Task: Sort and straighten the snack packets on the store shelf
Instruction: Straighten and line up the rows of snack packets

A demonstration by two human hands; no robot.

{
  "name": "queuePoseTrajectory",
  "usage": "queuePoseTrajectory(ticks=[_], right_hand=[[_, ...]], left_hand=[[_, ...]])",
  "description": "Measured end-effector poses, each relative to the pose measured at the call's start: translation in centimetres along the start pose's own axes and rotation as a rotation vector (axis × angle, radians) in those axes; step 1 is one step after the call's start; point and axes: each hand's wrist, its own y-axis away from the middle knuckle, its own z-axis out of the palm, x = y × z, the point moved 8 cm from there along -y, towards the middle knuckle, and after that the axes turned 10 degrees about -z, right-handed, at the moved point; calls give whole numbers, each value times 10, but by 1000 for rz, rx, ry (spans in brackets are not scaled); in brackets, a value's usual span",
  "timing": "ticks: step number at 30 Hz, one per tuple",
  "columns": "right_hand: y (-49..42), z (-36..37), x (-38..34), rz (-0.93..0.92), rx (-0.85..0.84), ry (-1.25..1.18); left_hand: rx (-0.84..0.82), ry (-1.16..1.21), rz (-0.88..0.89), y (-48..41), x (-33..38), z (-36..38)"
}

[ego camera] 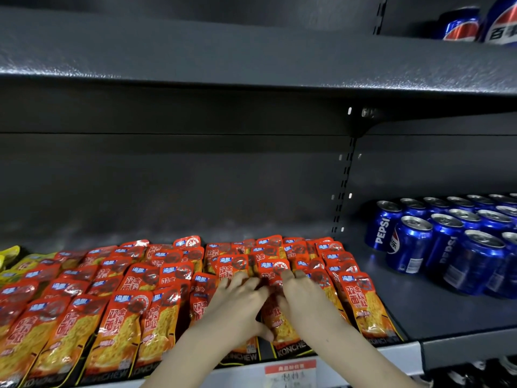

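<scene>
Snack packets (120, 317), glossy crinkled foil, grey metal shelf (414, 306)

Dim overall; glare streaks the upper shelf edge (251, 79), cans at upper right (461, 26) blur, frame edges bend.
</scene>
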Motion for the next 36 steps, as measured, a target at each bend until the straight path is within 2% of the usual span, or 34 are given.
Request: queuePoseTrajectory(ticks=[5,11,19,26,31,36], right_hand=[[3,-4,3,-4,-10,11],[9,-10,0,-46,55,19],[13,-8,4,-36,25,-19],[15,-6,5,-34,18,-10],[19,-12,2,-84,87,16],[20,-12,-12,-166,128,-18]], left_hand=[[2,102,32,-4,7,0],[23,192,37,-8,8,2],[154,111,-20,1,5,-6],[189,80,-34,10,9,-7],[313,169,-176,21,-14,-16],[313,212,-275,34,-47,-10]])
